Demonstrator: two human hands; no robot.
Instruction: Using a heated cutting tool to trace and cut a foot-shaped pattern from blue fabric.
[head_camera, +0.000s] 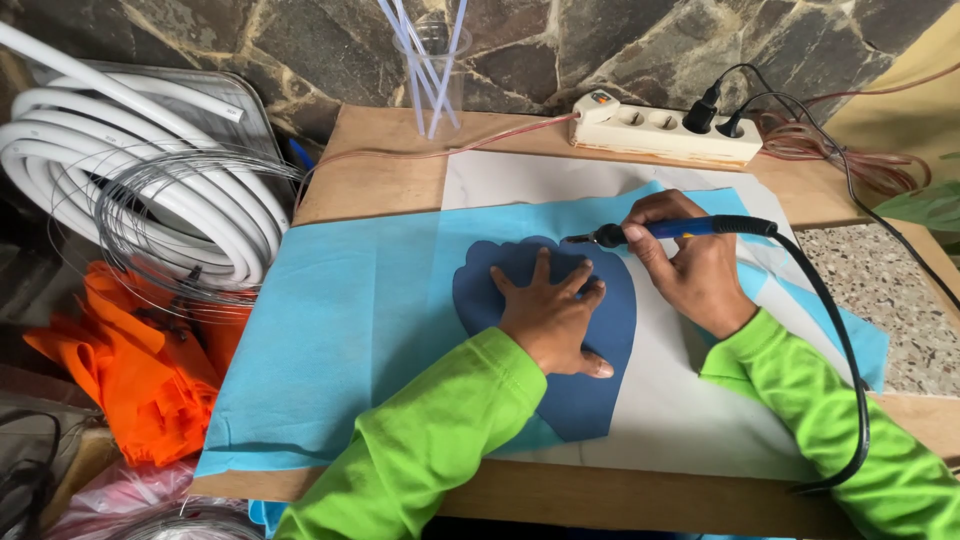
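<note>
Hands on dark blue template, hot tool at its edge

Left hand (548, 318) lies flat, fingers spread, pressing on the dark blue shape (560, 340), a scalloped piece on the light blue sheet (350, 320). Right hand (690, 270) is wrapped tight around the blue handle of the tool (660, 231), thumb and fingers closed on it. Tool tip sits at the top right edge of the dark shape, probably touching the fabric; contact is too small to confirm. Black cord (840, 340) loops from the tool handle past the right sleeve. Sheet lies over white paper (680, 400) on the wooden board (380, 180). Power strip (660, 130) at the board's far edge, two plugs in. Clear cup (432, 70) with straws behind the board. White hose coil (150, 170) and wire rings to the left, orange cloth (140, 370) below them. Both sleeves lime green.
</note>
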